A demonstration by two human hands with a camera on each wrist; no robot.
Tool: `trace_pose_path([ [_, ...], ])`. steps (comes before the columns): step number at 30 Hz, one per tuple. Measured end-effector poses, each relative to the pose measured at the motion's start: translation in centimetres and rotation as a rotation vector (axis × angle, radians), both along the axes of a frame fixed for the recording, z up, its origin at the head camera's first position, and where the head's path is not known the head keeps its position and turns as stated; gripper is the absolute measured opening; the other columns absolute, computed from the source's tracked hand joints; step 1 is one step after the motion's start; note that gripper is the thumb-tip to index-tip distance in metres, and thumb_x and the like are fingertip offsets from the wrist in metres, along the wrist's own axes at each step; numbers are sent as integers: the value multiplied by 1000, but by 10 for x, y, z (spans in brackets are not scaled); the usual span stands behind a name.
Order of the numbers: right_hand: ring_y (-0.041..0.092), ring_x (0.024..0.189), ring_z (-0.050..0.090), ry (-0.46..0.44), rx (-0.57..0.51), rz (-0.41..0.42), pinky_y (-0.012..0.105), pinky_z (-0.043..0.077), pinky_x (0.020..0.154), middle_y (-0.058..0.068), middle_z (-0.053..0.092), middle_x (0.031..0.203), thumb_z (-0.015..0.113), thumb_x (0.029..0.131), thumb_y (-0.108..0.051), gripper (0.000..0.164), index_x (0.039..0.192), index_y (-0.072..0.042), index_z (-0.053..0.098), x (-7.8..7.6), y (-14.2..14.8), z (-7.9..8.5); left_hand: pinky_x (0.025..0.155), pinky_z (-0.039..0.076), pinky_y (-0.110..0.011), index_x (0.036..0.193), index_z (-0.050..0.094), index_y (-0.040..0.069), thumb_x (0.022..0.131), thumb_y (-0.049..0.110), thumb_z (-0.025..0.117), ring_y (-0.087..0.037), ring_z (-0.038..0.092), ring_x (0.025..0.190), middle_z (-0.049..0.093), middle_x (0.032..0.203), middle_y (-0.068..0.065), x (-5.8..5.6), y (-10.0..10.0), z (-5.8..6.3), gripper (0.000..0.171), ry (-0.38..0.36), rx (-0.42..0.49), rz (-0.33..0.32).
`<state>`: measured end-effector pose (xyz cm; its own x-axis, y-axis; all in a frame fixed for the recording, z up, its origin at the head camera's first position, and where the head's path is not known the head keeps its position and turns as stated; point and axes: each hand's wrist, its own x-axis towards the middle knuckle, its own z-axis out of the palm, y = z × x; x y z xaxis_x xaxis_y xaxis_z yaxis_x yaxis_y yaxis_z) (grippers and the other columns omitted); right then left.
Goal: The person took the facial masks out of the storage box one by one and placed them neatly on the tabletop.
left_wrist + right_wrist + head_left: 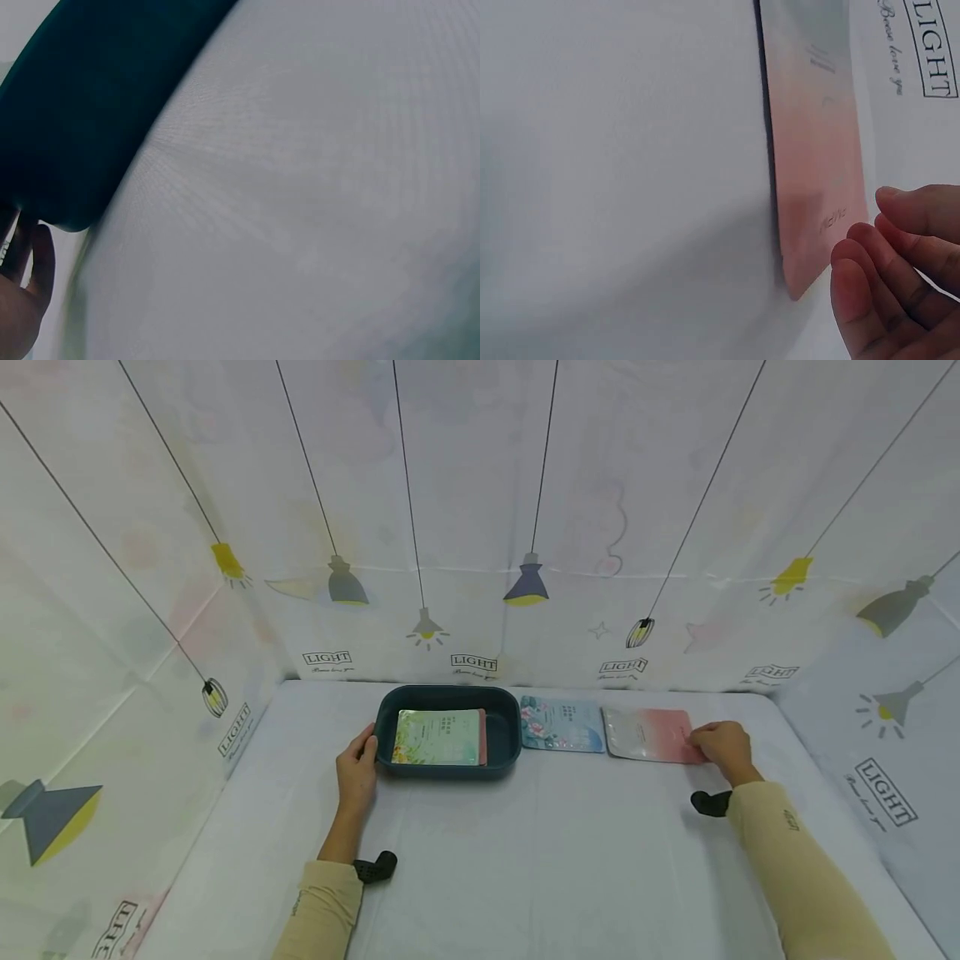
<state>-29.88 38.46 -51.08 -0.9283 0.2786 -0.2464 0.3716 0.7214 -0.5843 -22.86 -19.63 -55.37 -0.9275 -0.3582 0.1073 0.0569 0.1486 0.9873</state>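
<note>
Left hand (356, 779) straight-fingered against the tray (450, 772), right hand (726, 749) pinch unclear, I'd edge-grip the likely light, slick pink packet (651, 735) right of it.

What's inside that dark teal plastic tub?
In the tub, a green floral packet lies on top. A reddish strip peeks out at its right edge. Whatever else lies underneath is covered.

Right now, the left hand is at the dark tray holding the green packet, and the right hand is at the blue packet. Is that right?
Not quite: the head view shows the right hand at the pink packet, not the blue packet. The left hand is indeed at the dark tray holding the green packet.
</note>
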Motion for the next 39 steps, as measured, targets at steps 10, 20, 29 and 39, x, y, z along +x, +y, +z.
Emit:
trace_pose_path([
  [10,20,88,62,-52,-210,-8,24,54,70,11,69,102,60,95,-23,42,126,5,59,-6,-35,14,113,38,-41,138,49,-5,103,12,46,-30,42,139,50,144,-21,13,4,29,39,-42,29,-31],
  [20,18,91,66,-40,-408,61,32,58,85,8,68,107,59,97,-25,43,129,4,57,-4,-86,26,84,39,1,138,50,-5,103,12,46,-30,47,134,51,143,-22,18,7,37,39,-51,10,-28],
  [29,25,98,65,-28,-414,186,33,57,88,20,63,120,57,99,-26,40,126,3,59,-8,-130,40,85,38,0,139,51,-1,103,16,47,-28,46,135,52,143,-18,7,1,16,39,-41,26,-22],
  [39,21,89,67,-17,-462,242,30,58,83,22,66,118,58,98,-23,37,123,4,62,-16,-178,52,101,42,-14,138,53,2,103,19,47,-23,48,134,54,142,-15,3,-1,9,39,-23,-2,-6],
])
